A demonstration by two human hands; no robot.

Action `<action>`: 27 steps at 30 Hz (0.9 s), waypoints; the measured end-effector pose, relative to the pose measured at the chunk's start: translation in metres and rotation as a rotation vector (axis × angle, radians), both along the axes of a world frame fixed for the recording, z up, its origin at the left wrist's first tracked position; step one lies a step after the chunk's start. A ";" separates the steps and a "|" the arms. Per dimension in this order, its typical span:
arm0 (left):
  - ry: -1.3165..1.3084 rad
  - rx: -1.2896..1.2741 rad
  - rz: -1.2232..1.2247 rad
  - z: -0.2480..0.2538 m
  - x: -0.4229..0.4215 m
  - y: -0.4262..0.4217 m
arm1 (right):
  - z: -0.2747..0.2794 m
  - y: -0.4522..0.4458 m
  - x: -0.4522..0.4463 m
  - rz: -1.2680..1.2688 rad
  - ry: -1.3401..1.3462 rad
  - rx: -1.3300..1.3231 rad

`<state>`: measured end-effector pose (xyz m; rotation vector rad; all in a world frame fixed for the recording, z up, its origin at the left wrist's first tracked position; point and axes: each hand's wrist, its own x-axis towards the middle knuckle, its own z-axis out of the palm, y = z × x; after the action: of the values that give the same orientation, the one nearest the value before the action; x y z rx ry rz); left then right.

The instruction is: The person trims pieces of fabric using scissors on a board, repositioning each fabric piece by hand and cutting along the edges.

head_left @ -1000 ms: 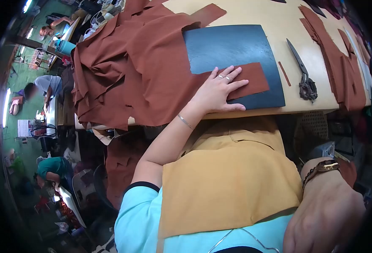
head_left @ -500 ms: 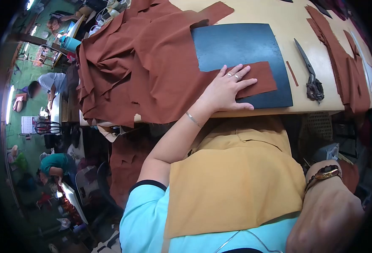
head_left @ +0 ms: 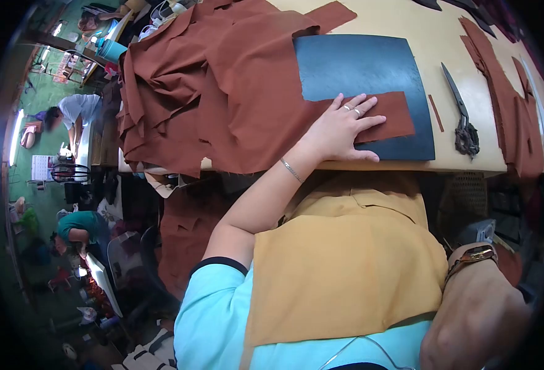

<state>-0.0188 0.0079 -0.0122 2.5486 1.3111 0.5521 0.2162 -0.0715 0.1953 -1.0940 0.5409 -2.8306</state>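
Head view: left hand (head_left: 346, 128) flat, fingers spread, on brown cloth (head_left: 253, 92) partly covering a dark mat (head_left: 361, 61), most of the cloth rumpled to that hand's left. Scissors (head_left: 460, 114) lie right of it on the surface (head_left: 401, 18). Right hand (head_left: 472, 320) close to the camera, fingers hidden, cannot tell its grip.

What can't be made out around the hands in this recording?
All in the head view:
- Right hand: cut off by the bottom edge; whether it holds anything can't be told.
- Brown cloth under the left hand: covered by palm and fingers.
- Dark mat: partly hidden by the cloth.
- Watch: dial too small to read.
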 end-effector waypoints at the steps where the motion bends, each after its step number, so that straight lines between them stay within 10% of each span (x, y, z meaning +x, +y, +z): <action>1: 0.001 -0.002 0.002 0.002 0.000 0.001 | -0.002 -0.001 -0.001 -0.010 -0.002 -0.009; 14: -0.041 -0.107 -0.092 0.002 0.014 -0.010 | -0.009 0.006 -0.005 -0.234 0.020 -0.005; 18: -0.152 -0.114 -0.035 0.026 0.011 0.001 | -0.047 0.039 0.011 -1.027 -0.229 0.156; 21: -0.027 -0.010 0.495 0.040 -0.031 0.018 | -0.114 0.102 0.069 -1.758 -1.081 0.764; 25: 0.078 -0.072 1.010 -0.017 -0.098 0.063 | -0.193 0.136 0.134 -2.176 -1.482 1.726; 27: 0.171 -0.115 0.957 -0.014 -0.086 0.070 | -0.221 0.139 0.152 -2.181 -1.557 1.610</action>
<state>-0.1048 0.0777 -0.0262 1.7647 2.5154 0.3743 0.3685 0.0670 -0.0255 -1.5190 -1.8133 0.2918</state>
